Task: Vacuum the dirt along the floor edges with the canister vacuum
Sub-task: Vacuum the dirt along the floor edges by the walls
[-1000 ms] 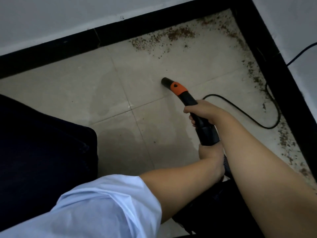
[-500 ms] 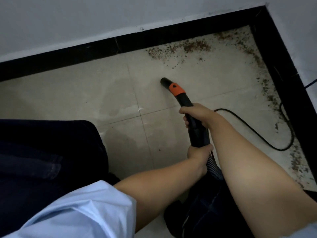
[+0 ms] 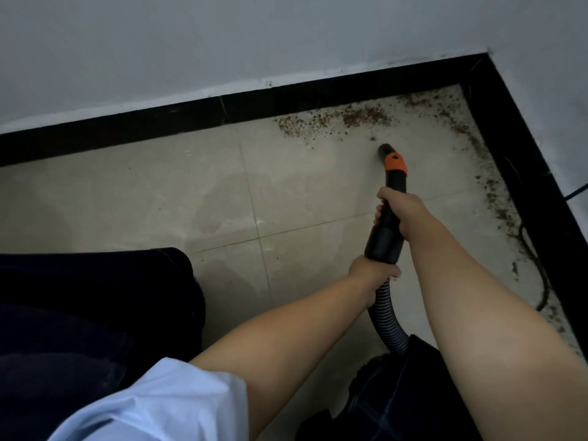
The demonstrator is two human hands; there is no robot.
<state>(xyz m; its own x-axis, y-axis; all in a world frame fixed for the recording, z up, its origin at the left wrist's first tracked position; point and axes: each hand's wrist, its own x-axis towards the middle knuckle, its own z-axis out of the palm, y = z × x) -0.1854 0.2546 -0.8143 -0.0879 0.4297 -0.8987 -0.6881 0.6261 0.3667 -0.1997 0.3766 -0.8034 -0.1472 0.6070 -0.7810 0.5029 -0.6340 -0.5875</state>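
A dark denim trouser leg (image 3: pixel 89 313) fills the lower left, and below it lies a pale blue sleeve (image 3: pixel 152 405) on the person's left arm. Beige floor tiles (image 3: pixel 127 198) stretch out beyond the leg, meeting a black skirting board (image 3: pixel 159 120) along the far edge of the floor, with a grey-white wall (image 3: pixel 222 43) above it.

Further right, the left hand (image 3: pixel 374 275) has its fingers curled round the vacuum where the ribbed grey hose (image 3: pixel 386 323) joins the thick black cuff (image 3: pixel 383 243). The hose bends down from that hand toward the lower edge of the view, passing behind a second dark trouser leg (image 3: pixel 407 393). Just ahead, the right hand (image 3: pixel 399 211) is wrapped round the black wand, gripping it above the cuff. The two hands sit close together, one behind the other on the same tube, not touching.

The wand ends in an orange collar (image 3: pixel 395 163) and a short black nozzle (image 3: pixel 385 151), whose mouth is down at the floor near the far right corner. A band of brown dirt (image 3: pixel 334 120) lies along the far edge, just beyond the nozzle and partly to its left. More dirt (image 3: pixel 496 198) runs along the right edge of the floor against the skirting. A black power cord (image 3: pixel 537 268) loops across that debris near the right edge.
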